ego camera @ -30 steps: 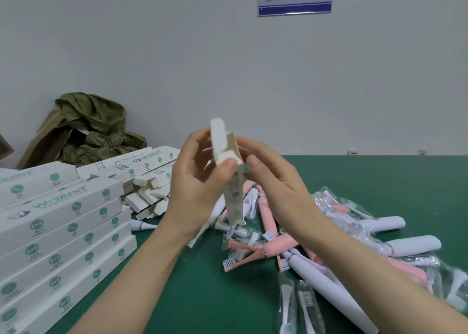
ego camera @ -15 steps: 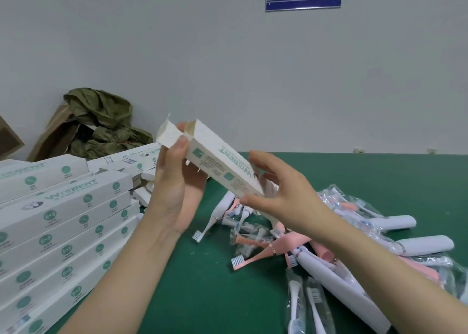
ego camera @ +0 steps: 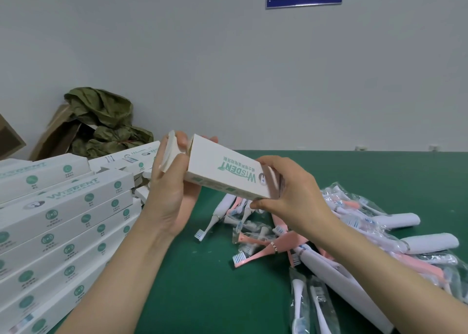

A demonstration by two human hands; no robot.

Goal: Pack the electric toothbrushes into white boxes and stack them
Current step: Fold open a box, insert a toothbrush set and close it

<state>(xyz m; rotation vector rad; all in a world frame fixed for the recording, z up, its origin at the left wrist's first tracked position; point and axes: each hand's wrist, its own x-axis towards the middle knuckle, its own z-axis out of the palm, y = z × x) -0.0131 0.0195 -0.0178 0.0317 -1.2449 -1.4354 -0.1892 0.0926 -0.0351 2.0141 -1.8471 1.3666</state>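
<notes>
Since half a second ago the white box (ego camera: 228,176) has turned its printed face up and lies nearer level, and the right hand (ego camera: 291,197) has closed round its nearer end.

From the head camera: the box is held in the air between both hands, above the green table (ego camera: 202,295) and the loose toothbrushes (ego camera: 266,235); the left hand (ego camera: 167,197) holds the far, open end, its thumb lying between the raised flap (ego camera: 168,154) and the box mouth, its fingers curled behind the box; the right hand pinches the other end, fingers over the top and thumb underneath; whether a toothbrush is already inside cannot be told.

The step in hand looks like closing the open end; the next move probably calls for the left thumb to fold the flap over and tuck it in while the right hand steadies the box; after that the box belongs on the stack of boxes (ego camera: 63,219) at the left; pressing too hard could crease the thin card.
</notes>
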